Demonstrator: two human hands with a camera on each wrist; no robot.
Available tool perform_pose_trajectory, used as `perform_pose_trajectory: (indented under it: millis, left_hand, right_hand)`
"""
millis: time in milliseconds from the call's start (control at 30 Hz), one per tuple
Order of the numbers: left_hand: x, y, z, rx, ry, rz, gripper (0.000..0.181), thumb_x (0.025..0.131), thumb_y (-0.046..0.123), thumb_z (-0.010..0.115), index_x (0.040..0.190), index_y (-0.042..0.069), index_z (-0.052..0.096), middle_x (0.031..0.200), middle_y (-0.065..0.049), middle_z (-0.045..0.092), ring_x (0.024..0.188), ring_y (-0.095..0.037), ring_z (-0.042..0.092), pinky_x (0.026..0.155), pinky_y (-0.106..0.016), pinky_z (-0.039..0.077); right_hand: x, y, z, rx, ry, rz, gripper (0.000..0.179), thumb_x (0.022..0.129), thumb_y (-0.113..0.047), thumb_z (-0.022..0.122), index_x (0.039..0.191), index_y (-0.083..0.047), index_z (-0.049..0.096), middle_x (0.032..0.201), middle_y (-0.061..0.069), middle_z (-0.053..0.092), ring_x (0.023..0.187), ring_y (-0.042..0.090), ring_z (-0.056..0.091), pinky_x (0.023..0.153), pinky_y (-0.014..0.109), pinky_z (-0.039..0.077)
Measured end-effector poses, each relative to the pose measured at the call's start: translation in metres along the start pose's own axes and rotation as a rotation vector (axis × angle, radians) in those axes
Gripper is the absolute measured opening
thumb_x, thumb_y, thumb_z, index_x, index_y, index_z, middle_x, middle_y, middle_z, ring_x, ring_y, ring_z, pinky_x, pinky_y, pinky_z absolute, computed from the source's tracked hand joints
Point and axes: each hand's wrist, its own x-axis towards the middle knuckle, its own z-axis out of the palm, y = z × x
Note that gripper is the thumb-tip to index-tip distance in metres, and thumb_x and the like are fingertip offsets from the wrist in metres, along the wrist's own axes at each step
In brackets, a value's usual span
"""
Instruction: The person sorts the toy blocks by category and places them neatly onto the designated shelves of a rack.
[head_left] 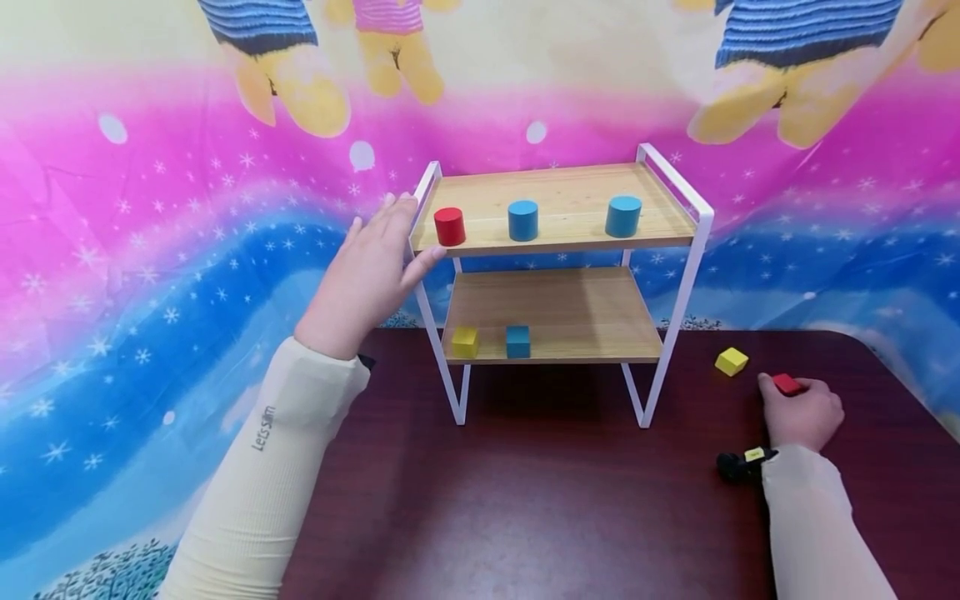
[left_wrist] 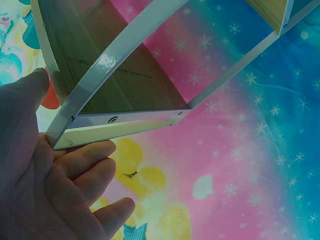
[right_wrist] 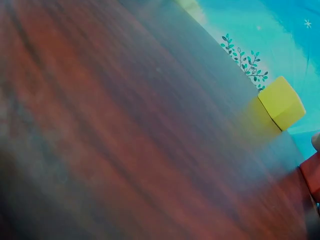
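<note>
My left hand (head_left: 367,271) is at the upper left corner of a two-tier shelf (head_left: 551,200), its fingers extended along the white side frame (left_wrist: 107,62). Its thumb reaches the front edge, just below a red cylinder (head_left: 450,227). On the table to the right, my right hand (head_left: 806,417) pinches a red block (head_left: 787,384) between thumb and fingers. A sliver of that red block (right_wrist: 312,175) shows at the edge of the right wrist view. Close by, to its left, lies a yellow block (head_left: 731,362).
Two blue cylinders (head_left: 522,221) stand on the top board, one in the middle and one at the right. The lower board (head_left: 577,312) bears a yellow cube (head_left: 465,342) and a blue cube (head_left: 517,342). A patterned cloth (head_left: 187,208) hangs behind the dark table (head_left: 525,500).
</note>
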Motion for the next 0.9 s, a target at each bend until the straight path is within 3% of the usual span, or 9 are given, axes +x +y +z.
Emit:
perform_pose_trajectory:
  millis: [400,600,800,900]
  left_hand:
    - [-0.0007,-0.0013,0.0008,-0.005,0.009,0.002,0.083,0.100,0.049,0.059,0.162,0.010,0.021,0.165,-0.014,0.027,0.156,-0.026,0.013,0.124,-0.055,0.009]
    - [0.0001,-0.0017,0.0028,-0.012,0.007,-0.004,0.083,0.099,0.048,0.060,0.162,0.010,0.021,0.166,-0.014,0.027,0.156,-0.026,0.012,0.124,-0.054,0.009]
    - [0.0008,-0.0008,0.0032,-0.014,0.007,0.000,0.084,0.099,0.049,0.060,0.162,0.010,0.021,0.166,-0.014,0.027,0.156,-0.026,0.012,0.124,-0.053,0.009]
    - [-0.0001,-0.0006,0.0024,-0.016,0.012,0.001,0.083,0.100,0.049,0.059,0.162,0.009,0.022,0.165,-0.015,0.027,0.156,-0.027,0.013,0.124,-0.053,0.009]
  right_hand:
    - [-0.0012,-0.0004,-0.0016,0.020,-0.002,-0.015,0.067,0.097,-0.037,0.062,0.143,0.009,0.047,0.137,0.032,0.047,0.132,0.047,0.037,0.112,0.059,0.031]
    - [-0.0031,0.0017,-0.0024,0.023,-0.008,-0.035,0.067,0.097,-0.037,0.063,0.147,0.004,0.046,0.142,0.029,0.050,0.128,0.045,0.045,0.107,0.059,0.038]
    - [-0.0032,0.0056,-0.0057,0.062,-0.050,0.049,0.071,0.094,-0.044,0.068,0.152,-0.011,0.046,0.150,0.017,0.050,0.123,0.028,0.054,0.110,0.044,0.044]
    - [-0.0050,0.0050,-0.0093,0.086,-0.092,0.050,0.073,0.092,-0.046,0.071,0.153,-0.014,0.046,0.150,0.015,0.050,0.115,0.016,0.058,0.110,0.038,0.045]
